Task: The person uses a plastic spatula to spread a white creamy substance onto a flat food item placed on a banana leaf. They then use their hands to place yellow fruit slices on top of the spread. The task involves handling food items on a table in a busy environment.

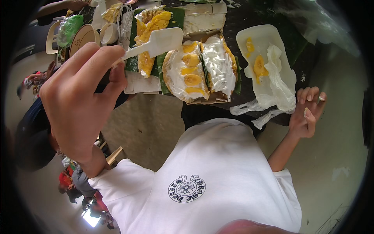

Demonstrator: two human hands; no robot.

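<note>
Clock read from centre of view, 12 at the far side.

Nearest: left hand (74, 91), 9 to 10 o'clock, raised close to the head, wrist bent, back of hand showing. Thumb and index finger pinch the handle of a white spatula (166, 42); its blade points toward 2 o'clock from the hand, seen over the table's far-left side.

White shirt (218, 163) fills 6 o'clock, dark round emblem on the chest.

Right hand (303, 117), 3 o'clock, low by the table edge: forearm coming up from 4, fingers loosely curled, nothing seen in them, pale smears on the tips. Crumpled clear plastic bag (281, 87) just beside; contact cannot be told.

Dark table (230, 19) beyond. At 12, open box (194, 102) with two cream-topped pieces, the left one (171, 78) bearing yellow slices. At 2, white tray (255, 37), yellow slices inside, bag lying partly over it. At 11, a yellow-topped piece (144, 58) on green leaf (177, 17). Green plastic bag (71, 30) at 10.

Farthest: people (70, 181) at 8, blurred; bright panel (91, 219) past 7.
</note>
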